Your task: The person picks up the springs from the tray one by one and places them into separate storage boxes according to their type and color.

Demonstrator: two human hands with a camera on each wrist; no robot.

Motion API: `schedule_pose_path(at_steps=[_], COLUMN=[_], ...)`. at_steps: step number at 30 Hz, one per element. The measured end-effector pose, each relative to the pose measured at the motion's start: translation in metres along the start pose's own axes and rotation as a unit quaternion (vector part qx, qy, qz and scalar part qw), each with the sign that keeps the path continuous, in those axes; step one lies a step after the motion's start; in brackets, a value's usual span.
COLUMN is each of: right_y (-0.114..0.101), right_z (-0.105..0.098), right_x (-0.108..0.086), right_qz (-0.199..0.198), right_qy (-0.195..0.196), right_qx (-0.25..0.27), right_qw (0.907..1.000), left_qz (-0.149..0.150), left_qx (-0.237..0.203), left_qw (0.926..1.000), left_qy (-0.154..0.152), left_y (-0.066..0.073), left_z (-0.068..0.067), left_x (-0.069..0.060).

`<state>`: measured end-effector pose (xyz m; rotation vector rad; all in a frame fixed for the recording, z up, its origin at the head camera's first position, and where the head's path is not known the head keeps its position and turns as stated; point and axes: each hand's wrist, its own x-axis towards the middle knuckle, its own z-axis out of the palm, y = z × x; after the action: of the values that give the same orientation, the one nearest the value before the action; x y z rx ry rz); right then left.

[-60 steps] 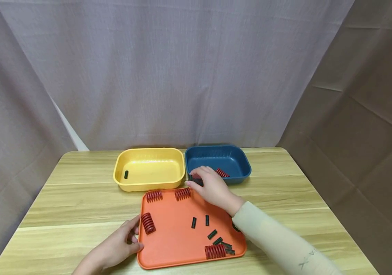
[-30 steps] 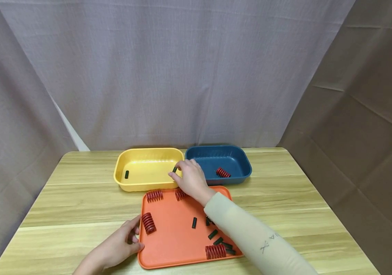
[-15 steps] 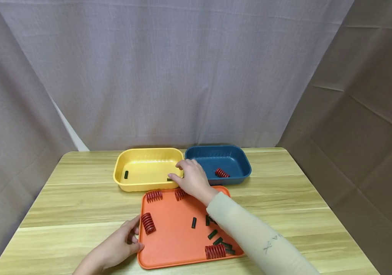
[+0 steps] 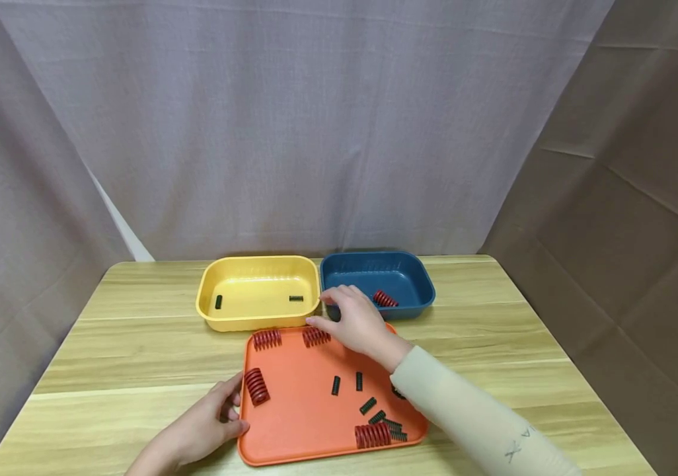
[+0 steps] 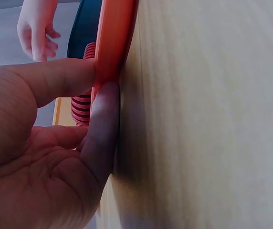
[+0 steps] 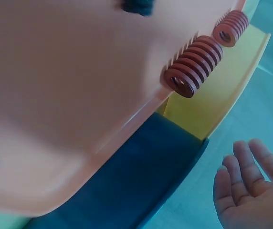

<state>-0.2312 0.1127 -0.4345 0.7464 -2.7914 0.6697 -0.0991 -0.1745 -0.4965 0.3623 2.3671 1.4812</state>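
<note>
in the head view, the left hand [image 4: 211,418] pinches the near-left edge of the orange tray [image 4: 306,423] on the counter [image 4: 107,396], while the right hand [image 4: 359,322] hangs over the tray's far edge, thumb and fingers apart with nothing visible between them. several dark springs [image 4: 336,385] and four thicker red springs [image 4: 256,386] lie on the tray; two dark ones sit in the yellow bin [image 4: 262,324], and a red one lies in the blue bin [image 4: 398,282]. the loose dark springs near the middle look easiest to lift cleanly, finger and thumb across the coils; those crowded just beside the near-right red spring probably want separating first, so they don't snag. in the left wrist view, the left hand has fingers at the rim and beneath it; a light, steady pinch should be enough to stop the tray sliding. in the right wrist view, two red springs lie along the tray's edge beside the yellow bin; keeping the fingers clear of them when reaching seems wise.
</note>
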Motion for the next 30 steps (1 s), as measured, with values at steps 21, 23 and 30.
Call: schedule_pose_path(at_steps=[21,23,30], right_y=[0.023,0.025,0.029], right_z=[-0.037,-0.037,-0.032], right_x=[-0.103,-0.110,-0.131], right_qz=[-0.033,-0.032,-0.034], right_qy=[-0.183,-0.197,-0.235], right_qx=[0.101,0.106,0.136], right_qw=[0.9773,0.9741,0.9619], left_qz=[0.010,0.007,0.007], left_qx=[-0.019,-0.010,0.000], left_qw=[0.9998,0.9999,0.9999], left_qy=[-0.003,-0.004,-0.007], left_y=[-0.001,0.000,0.000], left_z=[0.000,-0.001,-0.001], left_x=[0.001,0.001,0.001])
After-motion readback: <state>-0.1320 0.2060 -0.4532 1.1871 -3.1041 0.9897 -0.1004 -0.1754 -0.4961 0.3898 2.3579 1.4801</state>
